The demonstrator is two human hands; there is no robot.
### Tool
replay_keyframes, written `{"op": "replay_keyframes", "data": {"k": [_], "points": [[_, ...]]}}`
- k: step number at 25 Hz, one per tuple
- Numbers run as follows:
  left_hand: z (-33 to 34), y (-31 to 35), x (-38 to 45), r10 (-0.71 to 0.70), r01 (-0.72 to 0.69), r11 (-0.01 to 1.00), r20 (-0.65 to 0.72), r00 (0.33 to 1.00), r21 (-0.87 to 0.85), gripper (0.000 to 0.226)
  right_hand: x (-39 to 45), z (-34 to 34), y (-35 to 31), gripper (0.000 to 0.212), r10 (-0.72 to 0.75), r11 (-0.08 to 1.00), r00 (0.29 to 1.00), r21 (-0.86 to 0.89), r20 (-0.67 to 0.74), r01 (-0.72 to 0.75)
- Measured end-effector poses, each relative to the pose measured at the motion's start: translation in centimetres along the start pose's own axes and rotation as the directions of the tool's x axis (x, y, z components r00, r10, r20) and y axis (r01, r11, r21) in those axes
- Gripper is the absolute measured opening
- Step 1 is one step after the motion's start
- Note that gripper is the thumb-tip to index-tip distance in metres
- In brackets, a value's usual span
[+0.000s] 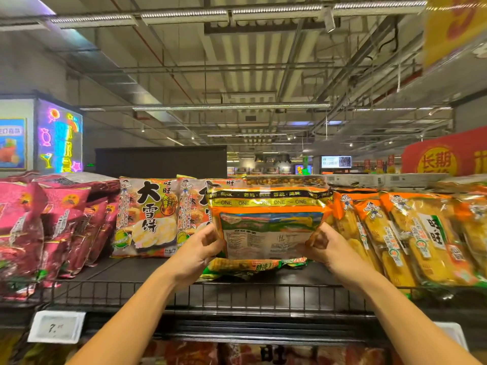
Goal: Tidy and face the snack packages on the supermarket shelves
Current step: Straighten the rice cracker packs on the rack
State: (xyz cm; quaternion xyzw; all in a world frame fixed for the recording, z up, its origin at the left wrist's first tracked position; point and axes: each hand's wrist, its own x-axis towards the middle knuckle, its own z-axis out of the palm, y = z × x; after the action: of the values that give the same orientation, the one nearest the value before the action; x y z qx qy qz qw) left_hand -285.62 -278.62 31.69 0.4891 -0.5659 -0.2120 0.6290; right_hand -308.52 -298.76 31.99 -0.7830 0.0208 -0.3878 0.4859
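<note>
I hold an orange and gold snack bag (271, 219) upright above the top shelf, its printed back side toward me. My left hand (200, 248) pinches its lower left corner and my right hand (326, 246) pinches its lower right corner. Under it a similar bag (245, 267) lies flat on the black shelf (131, 272). To the left stand rice cracker bags with big black characters (146, 217). On the right a row of orange bags (411, 238) leans.
Dark red bags (52, 227) slump at the far left of the shelf. A wire rail (237, 293) runs along the shelf front, with a white price tag (56, 326) below it. More packages show on the shelf underneath. Cartons (382, 179) sit behind the row.
</note>
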Motion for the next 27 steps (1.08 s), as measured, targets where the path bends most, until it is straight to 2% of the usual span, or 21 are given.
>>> {"op": "replay_keyframes", "data": {"k": [7,11,14,18,20,23,27], "points": [[0.1,0.3,-0.1,-0.041,0.041,0.999,-0.005,0.999,0.011,0.068,-0.2,0.1,-0.1,0.042,-0.01,1.0,1.0,0.013,-0.005,0.011],[0.4,0.5,-0.2,-0.106,0.101,0.993,-0.093,0.99,-0.055,0.034,-0.2,0.2,-0.3,0.041,0.065,0.994,0.998,0.088,-0.022,-0.062],[0.4,0.4,-0.1,-0.128,0.114,0.987,-0.127,0.984,-0.113,0.047,-0.3,0.3,-0.4,0.047,0.106,0.988,0.994,0.111,-0.016,-0.104],[0.3,0.7,-0.3,-0.143,0.133,0.988,-0.141,0.98,-0.084,0.066,-0.1,0.5,-0.6,0.046,0.159,0.982,0.987,0.108,-0.017,-0.157],[0.3,0.8,-0.3,-0.167,0.147,0.976,-0.116,0.979,-0.163,0.062,0.0,0.7,-0.8,0.044,0.192,0.972,0.981,0.146,-0.027,-0.186],[0.4,1.1,-0.3,-0.172,0.141,0.961,-0.112,0.979,-0.237,0.051,0.1,0.6,-0.8,0.056,0.192,0.968,0.981,0.172,-0.021,-0.185],[0.4,1.2,-0.3,-0.167,0.134,0.96,-0.12,0.979,-0.244,0.042,-0.1,0.5,-1.0,0.062,0.208,0.965,0.978,0.165,-0.014,-0.203]]}}
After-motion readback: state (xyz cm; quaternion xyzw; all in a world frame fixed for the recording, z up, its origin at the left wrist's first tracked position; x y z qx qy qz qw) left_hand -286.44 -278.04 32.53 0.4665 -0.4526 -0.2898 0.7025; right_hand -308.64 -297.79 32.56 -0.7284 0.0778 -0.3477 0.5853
